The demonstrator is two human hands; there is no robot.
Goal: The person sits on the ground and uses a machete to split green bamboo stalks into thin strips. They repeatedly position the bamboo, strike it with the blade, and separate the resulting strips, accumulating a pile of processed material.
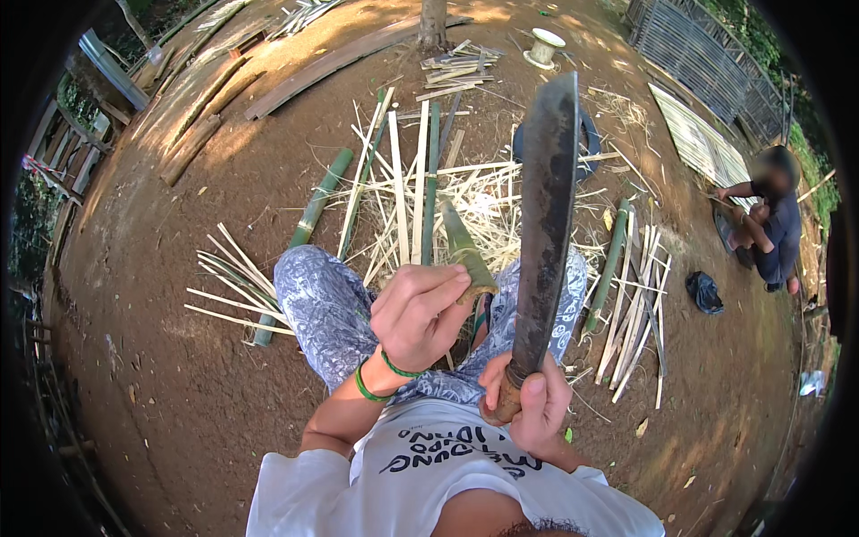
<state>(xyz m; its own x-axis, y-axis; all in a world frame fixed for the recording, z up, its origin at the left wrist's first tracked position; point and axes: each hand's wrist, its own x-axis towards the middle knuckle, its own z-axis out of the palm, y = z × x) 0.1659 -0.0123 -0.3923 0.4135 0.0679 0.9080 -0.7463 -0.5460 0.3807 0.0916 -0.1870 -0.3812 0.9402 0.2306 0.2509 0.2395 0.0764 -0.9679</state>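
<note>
My left hand (416, 311), with green bands at its wrist, is closed on a short, tapering green-brown piece (463, 246) that looks like bamboo. Its narrow end points away from me and its wider, pale-edged end is near my fingers. My right hand (541, 407) grips a machete (548, 206) by its wooden handle (503, 403). The dark, broad blade stands up and away from me, to the right of the bamboo piece and apart from it. Beyond my knees lies a heap of pale bamboo shavings (483, 201), partly hidden by the blade.
Split bamboo strips (640, 304) lie to the right beside a green bamboo pole (610, 264). More strips (234, 268) and a green pole (320, 201) are on the left. A person (774, 219) crouches at far right near a black plastic bag (705, 293). A tree trunk (433, 22) stands ahead.
</note>
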